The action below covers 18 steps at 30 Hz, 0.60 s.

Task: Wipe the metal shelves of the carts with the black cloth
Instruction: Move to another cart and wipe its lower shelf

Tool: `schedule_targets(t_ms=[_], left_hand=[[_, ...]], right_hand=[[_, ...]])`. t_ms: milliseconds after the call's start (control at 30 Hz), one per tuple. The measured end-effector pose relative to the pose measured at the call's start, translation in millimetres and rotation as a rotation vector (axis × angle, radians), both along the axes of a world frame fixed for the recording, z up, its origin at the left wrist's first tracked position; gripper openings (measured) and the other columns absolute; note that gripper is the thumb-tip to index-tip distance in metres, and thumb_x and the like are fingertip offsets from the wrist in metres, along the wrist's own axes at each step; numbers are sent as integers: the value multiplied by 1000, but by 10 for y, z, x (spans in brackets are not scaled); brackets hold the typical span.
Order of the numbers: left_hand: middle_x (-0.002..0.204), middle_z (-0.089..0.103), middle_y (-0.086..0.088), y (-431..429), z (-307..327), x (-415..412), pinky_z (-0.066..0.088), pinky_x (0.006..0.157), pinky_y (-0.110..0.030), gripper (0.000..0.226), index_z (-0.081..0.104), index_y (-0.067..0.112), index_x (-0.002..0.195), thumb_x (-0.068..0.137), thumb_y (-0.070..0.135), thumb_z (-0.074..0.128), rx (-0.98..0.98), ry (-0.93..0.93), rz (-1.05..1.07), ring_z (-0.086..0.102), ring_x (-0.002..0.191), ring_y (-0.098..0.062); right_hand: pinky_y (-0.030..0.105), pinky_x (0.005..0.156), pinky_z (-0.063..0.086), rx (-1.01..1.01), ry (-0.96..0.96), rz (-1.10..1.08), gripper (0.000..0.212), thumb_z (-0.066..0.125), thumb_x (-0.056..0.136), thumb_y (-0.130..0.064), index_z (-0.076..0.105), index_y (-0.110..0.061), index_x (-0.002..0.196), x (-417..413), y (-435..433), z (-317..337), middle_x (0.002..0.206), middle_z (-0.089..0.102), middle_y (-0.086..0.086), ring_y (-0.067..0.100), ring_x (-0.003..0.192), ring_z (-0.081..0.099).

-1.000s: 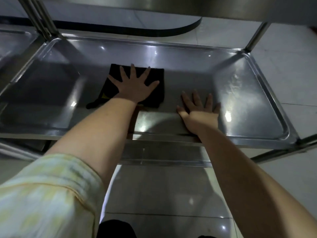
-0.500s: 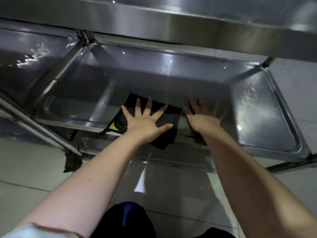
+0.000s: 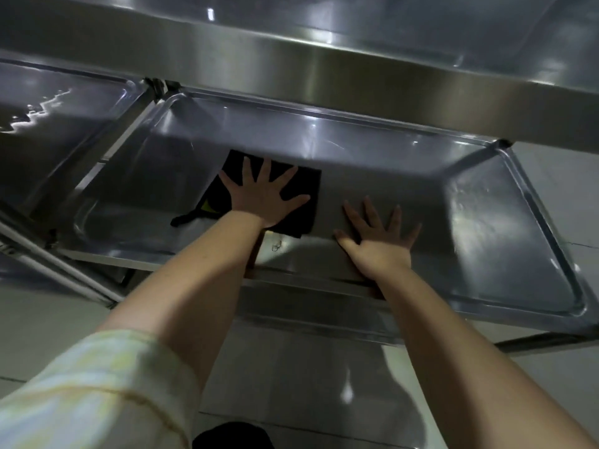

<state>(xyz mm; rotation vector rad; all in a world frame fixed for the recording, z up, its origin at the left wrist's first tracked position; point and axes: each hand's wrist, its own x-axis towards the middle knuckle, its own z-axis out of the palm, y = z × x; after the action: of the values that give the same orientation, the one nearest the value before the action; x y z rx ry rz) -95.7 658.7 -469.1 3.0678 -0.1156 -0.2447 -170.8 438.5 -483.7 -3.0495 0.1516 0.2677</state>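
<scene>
Left hand [image 3: 264,197] presses the cloth [image 3: 306,187] flat at the middle of the shelf [image 3: 470,222], fingers [image 3: 249,170] spread. Right hand [image 3: 379,236] braces on bare metal, spread too. My worry: the loose cloth bunches or slips off the front lip, and that palm smudges.

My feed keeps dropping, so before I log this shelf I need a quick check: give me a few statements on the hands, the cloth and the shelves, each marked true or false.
1. The left hand lies flat on the black cloth, fingers spread. True.
2. The right hand pinches the cloth's edge. False: it rests flat on the bare metal shelf, right of the cloth and apart from it.
3. The cloth lies on the cart's top shelf. False: an upper shelf hangs above the one it lies on.
4. A neighbouring shelf adjoins at the left. True.
</scene>
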Motion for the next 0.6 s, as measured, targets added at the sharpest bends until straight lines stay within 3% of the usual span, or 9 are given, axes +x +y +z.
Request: schedule_targets(t_ms=[200,433,600], left_hand=[[165,-17,0,-10,55,203,-8,108,-75,78,-7,53,151,83,86,13,-20,38,-73,-16,149,-40],[163,-23,5,433,79,-1040,-11,110,-72,72,-11,62,146,83,86,13,-1,134,-105,-21,149,-34],[163,-23,6,487,148,-1166,-11,108,-74,71,-14,63,144,83,86,12,23,161,-61,-22,148,-34]], right_hand=[[72,109,-11,1,-8,-18,64,19,86,-80,-1,-64,145,51,-19,-5,163,-8,-21,37,149,-15],[68,113,-8,14,22,-68,67,16,88,-79,0,-57,150,1,19,42,163,-6,-20,34,150,-14],[75,108,-8,60,81,-165,63,15,94,-71,1,-51,152,50,362,156,164,-9,-17,40,148,-15]])
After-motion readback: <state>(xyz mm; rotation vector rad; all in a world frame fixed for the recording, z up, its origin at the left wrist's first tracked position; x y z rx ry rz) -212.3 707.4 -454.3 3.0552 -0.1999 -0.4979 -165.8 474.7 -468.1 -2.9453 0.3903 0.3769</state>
